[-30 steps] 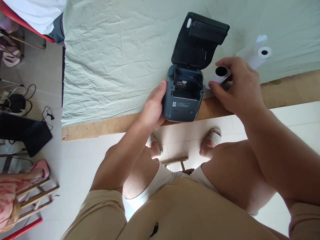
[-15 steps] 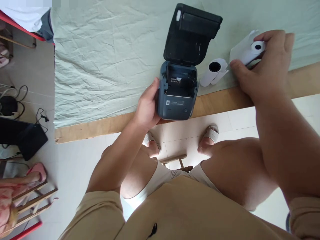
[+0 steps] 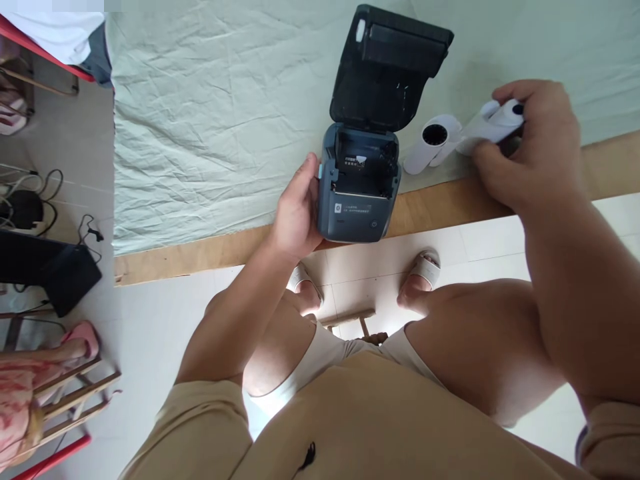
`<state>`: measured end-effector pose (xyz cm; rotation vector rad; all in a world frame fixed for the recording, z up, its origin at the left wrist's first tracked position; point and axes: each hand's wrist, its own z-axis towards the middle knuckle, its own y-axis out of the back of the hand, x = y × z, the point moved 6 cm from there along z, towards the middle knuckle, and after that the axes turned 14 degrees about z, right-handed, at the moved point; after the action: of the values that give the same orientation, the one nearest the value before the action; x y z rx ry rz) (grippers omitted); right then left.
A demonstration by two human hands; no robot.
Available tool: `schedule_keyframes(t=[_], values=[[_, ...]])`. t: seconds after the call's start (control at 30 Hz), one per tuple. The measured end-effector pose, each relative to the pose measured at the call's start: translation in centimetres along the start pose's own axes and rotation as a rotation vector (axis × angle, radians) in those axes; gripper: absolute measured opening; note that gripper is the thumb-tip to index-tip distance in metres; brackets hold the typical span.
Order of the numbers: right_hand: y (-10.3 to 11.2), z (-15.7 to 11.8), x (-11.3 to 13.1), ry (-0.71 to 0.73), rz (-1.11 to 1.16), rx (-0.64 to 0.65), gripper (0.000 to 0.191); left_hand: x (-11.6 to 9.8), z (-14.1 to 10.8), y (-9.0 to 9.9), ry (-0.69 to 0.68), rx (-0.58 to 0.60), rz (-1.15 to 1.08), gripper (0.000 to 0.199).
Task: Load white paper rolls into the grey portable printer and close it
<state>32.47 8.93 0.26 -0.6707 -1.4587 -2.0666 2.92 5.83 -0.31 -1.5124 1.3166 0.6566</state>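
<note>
Grips dark printer (image 3: pixel 359 187) w/ part-curled left hand (image 3: pixel 299 217) at its 9 o'clock, over table edge (image 3: pixel 440 208), w/ lid (image 3: pixel 385 73) open toward 12. Pinches far roll (image 3: pixel 487 128), approx. 2 o'clock from printer, between parted right hand (image 3: pixel 507 119) thumb & fingers. Shows near roll (image 3: pixel 425 150) between.

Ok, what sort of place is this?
Probably a room in a home or small workshop: cloth-covered table with a bare wooden edge, tiled floor, loose cables beside a wooden-framed seat.
</note>
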Motion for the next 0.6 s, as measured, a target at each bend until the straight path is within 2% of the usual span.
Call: schedule_keyframes(t=[0.1, 0.2, 0.37, 0.5, 0.6], values=[[0.2, 0.2, -0.7, -0.003, -0.009, -0.073, 0.077, 0.1, 0.1, 0.1, -0.012, -0.003, -0.006, 0.046], [-0.1, 0.1, -1.6, -0.018, 0.081, -0.062, 0.084, 0.3, 0.2, 0.2, -0.011, -0.009, -0.001, 0.042], [0.2, -0.2, -2.3, 0.040, 0.058, -0.083, 0.076, 0.4, 0.0, 0.4, -0.014, 0.008, 0.030, 0.046], [-0.3, -0.2, -2.1, 0.100, 0.075, -0.006, 0.074, 0.5, -0.1, 0.4, -0.039, 0.040, 0.038, 0.048], [0.3, 0.1, -2.4, 0.112, 0.020, -0.065, 0.075, 0.5, -0.1, 0.2, -0.074, 0.068, 0.027, 0.045]])
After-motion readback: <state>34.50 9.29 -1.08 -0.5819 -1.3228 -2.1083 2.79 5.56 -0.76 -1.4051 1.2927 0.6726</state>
